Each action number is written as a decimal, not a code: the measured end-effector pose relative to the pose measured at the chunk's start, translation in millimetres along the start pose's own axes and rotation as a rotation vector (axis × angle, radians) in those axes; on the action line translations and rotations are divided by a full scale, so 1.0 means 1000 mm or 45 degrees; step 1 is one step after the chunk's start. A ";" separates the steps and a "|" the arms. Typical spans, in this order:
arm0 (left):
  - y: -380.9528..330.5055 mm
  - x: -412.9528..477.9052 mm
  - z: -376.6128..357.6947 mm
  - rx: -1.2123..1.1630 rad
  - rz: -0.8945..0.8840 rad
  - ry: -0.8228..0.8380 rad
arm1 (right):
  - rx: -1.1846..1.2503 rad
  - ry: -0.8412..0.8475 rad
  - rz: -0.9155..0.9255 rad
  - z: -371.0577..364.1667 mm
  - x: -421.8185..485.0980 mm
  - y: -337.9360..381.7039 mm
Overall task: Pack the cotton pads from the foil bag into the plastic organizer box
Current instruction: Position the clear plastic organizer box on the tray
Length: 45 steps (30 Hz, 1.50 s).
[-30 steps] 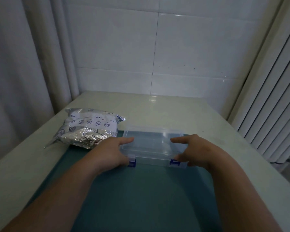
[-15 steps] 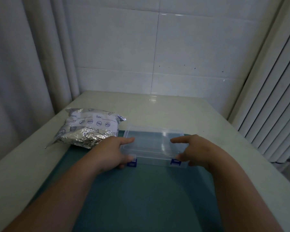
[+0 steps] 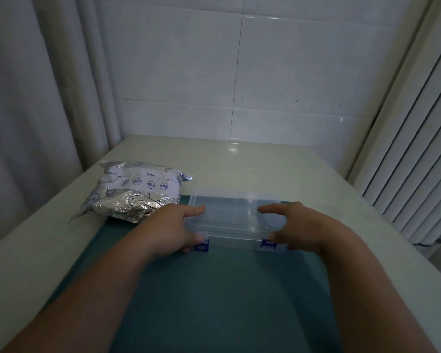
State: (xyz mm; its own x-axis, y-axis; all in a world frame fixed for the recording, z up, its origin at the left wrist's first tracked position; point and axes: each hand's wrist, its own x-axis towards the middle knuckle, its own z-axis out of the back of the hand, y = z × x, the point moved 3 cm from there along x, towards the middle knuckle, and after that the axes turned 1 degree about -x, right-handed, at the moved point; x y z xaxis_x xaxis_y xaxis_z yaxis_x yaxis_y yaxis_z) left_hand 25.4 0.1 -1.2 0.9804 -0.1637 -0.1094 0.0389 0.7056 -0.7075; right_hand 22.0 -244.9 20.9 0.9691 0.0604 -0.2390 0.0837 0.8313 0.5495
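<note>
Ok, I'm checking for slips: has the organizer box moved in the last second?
No: the organizer box keeps its place just right of the foil bag, on the green mat.

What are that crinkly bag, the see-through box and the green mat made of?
The bag looks like metallic foil, shiny and creased, with a white printed label. The box seems clear hard plastic: the mat shows through it; its latches look opaque blue plastic. The mat is matte dark green, perhaps rubber or felt; I cannot tell which.
</note>
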 end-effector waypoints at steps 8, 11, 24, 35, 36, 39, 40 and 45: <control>0.002 0.001 0.000 -0.011 -0.007 -0.013 | 0.373 -0.175 -0.058 -0.002 -0.004 -0.001; 0.001 0.000 0.000 0.006 -0.021 -0.015 | 0.157 -0.218 0.008 -0.002 -0.002 -0.003; 0.000 0.002 -0.002 0.039 -0.033 -0.021 | -0.382 -0.022 0.046 -0.013 -0.009 0.004; 0.012 0.007 0.008 0.028 -0.051 0.034 | -0.263 -0.079 0.109 0.003 -0.008 -0.005; 0.012 0.006 0.009 0.111 -0.077 0.018 | -0.269 -0.087 0.104 0.004 -0.009 -0.005; 0.011 0.006 0.018 0.482 -0.214 -0.087 | -0.216 -0.118 0.073 0.006 -0.011 -0.004; 0.011 0.006 0.021 0.544 -0.241 -0.117 | -0.132 -0.147 0.060 0.007 -0.011 -0.004; 0.010 0.008 0.021 0.630 -0.341 -0.137 | 0.060 -0.378 -0.058 0.012 -0.009 -0.004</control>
State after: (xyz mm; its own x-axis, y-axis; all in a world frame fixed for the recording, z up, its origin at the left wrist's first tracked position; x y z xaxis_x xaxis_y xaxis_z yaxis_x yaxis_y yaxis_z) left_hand 37.8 20.4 5.8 0.9370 -0.3286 0.1188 0.3492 0.8920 -0.2871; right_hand 16.0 -255.4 31.0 0.9889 -0.1466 -0.0234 0.1327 0.8026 0.5815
